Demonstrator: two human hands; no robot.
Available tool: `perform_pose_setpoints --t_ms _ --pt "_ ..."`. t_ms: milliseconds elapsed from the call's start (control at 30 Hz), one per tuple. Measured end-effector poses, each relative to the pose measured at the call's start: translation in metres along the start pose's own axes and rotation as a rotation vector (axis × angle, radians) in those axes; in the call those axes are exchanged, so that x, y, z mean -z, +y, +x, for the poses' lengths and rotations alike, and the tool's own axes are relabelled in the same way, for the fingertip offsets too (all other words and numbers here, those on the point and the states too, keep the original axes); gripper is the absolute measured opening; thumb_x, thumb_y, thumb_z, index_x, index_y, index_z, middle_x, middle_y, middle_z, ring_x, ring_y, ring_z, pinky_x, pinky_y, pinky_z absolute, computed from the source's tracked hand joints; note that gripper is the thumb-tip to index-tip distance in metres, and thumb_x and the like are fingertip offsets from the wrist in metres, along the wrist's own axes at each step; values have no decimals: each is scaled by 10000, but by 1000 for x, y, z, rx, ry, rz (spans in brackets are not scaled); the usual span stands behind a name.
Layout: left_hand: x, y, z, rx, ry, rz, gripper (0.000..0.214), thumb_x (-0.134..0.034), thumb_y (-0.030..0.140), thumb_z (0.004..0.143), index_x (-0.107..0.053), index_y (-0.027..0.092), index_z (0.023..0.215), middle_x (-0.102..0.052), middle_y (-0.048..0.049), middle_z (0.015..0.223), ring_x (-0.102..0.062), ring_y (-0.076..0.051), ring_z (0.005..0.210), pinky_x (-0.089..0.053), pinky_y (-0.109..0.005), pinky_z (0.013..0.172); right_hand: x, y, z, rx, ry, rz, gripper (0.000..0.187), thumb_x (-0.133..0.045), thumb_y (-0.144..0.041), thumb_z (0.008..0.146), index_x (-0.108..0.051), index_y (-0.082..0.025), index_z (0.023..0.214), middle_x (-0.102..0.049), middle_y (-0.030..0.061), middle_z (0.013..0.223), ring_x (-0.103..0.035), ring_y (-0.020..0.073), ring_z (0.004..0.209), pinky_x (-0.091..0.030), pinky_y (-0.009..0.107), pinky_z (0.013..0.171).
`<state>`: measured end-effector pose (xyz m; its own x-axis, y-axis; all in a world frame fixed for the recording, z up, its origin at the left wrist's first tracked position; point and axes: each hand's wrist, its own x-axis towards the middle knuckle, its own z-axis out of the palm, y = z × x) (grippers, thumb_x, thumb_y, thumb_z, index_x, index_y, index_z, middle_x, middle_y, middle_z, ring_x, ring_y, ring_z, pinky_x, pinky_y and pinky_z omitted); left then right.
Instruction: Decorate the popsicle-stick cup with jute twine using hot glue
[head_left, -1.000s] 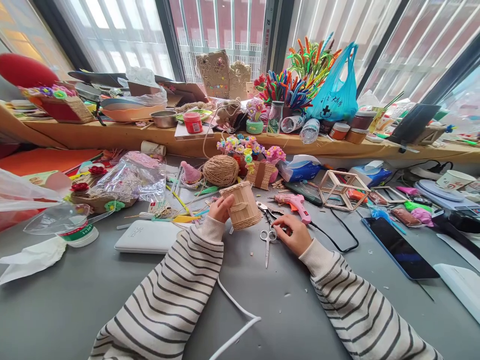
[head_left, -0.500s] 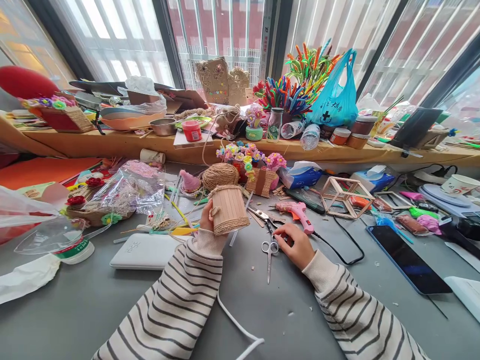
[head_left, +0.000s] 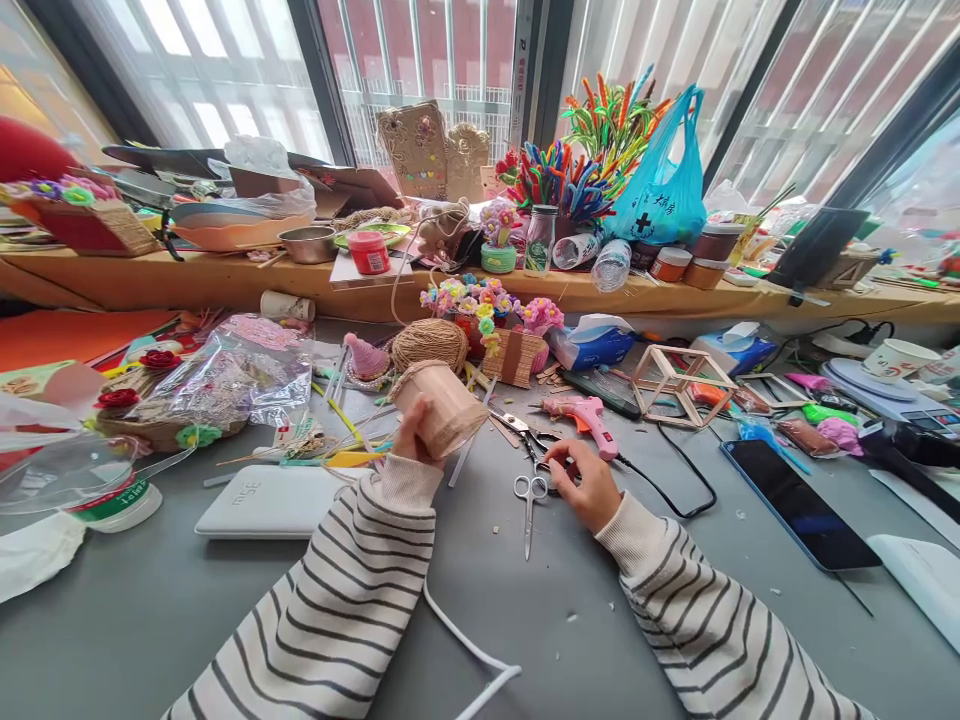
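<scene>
My left hand (head_left: 412,440) grips a small cup (head_left: 441,405) made of wooden sticks with twine round its rim, tilted to the left above the grey table (head_left: 562,600). My right hand (head_left: 581,482) rests on the table with fingers curled and pinched beside the handles of small scissors (head_left: 529,497). What the fingertips pinch is too small to make out. Pliers (head_left: 525,430) and a pink glue gun (head_left: 581,415) lie just beyond that hand. A ball of twine (head_left: 429,343) sits behind the cup.
A white power bank (head_left: 262,500) lies left of my left arm, a white cord (head_left: 472,655) below it. A dark phone (head_left: 799,502) and a wooden stick cube (head_left: 679,380) are to the right. Paper flower pots (head_left: 495,320), plastic bags and craft clutter crowd the back; a wooden ledge (head_left: 225,275) runs under the window.
My left hand has tipped the stick cup from upright over to the left. My right hand stays by the scissors, shifted slightly. The camera has moved a little.
</scene>
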<state>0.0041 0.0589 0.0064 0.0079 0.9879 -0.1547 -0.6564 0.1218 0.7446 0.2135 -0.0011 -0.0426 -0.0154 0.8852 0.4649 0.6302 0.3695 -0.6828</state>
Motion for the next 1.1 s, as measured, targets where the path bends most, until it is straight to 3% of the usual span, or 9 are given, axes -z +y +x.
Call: perform_pose_setpoints --t_ms 100,200,300,400,533,667,800,933,1100 --pt "2 -12 -5 -90 -166 294 577 -814 180 426 -592 144 958 -666 -72 880 -611 -308 930 -448 -462 893 2 -1 0 -10 11 39 203 -417 -326 844 -549 -172 864 -628 66 790 -570 151 659 -475 261 540" --pt "4 -27 -13 -164 -232 381 777 -824 42 303 -548 160 1019 -636 -80 1018 -557 -297 1042 -355 -452 1008 3 -2 -1 12 4 78 362 -321 -431 889 -538 -164 1005 -623 106 952 -588 167 737 -499 301 614" --pt "6 -40 -18 -405 -323 628 833 -833 107 355 -476 214 1100 -577 -72 1110 -525 -275 1088 -308 -446 1043 2 -4 -3 54 -45 114 480 -246 -505 896 -526 -171 1100 -607 115 1032 -591 168 751 -507 319 652" --pt "11 -46 -15 -410 -334 668 858 -833 151 398 -437 218 1157 -543 -83 1149 -504 -278 1123 -292 -442 1047 -1 -6 -4 81 -93 131 477 -305 -518 882 -518 -180 1141 -603 106 1056 -593 159 751 -509 293 628" --pt "16 -40 -10 -369 -471 755 921 -855 167 354 -452 184 1182 -509 -141 1210 -442 -325 1189 -267 -467 1058 -1 -7 -5 80 -97 123 424 -341 -480 883 -536 -169 1094 -602 106 1012 -591 158 749 -502 270 585" --pt "30 -11 -19 -404 -272 934 795 -864 256 302 -600 190 1050 -566 -130 1083 -468 -364 1121 -241 -482 1049 -1 -4 -6 66 -77 108 357 -360 -438 884 -556 -165 1007 -605 103 953 -587 159 739 -498 265 562" --pt "54 44 -16 -354 -204 1276 506 -771 341 461 -651 246 943 -641 -71 881 -576 -301 907 -363 -424 932 -3 -4 -6 50 -55 103 262 -402 -372 876 -575 -179 922 -612 85 885 -577 147 693 -489 250 528" --pt "77 95 5 -243 27 1548 343 -758 338 385 -641 266 699 -604 -12 657 -581 -279 747 -391 -408 859 -3 -3 -6 43 -28 93 199 -435 -315 856 -577 -179 885 -617 80 840 -568 140 646 -486 245 500" --pt "92 104 30 -181 144 1643 299 -760 253 284 -568 245 513 -484 21 487 -567 -301 673 -378 -468 837 -2 -2 -6 47 -16 77 175 -440 -291 846 -580 -187 857 -633 82 845 -592 153 671 -497 252 504"
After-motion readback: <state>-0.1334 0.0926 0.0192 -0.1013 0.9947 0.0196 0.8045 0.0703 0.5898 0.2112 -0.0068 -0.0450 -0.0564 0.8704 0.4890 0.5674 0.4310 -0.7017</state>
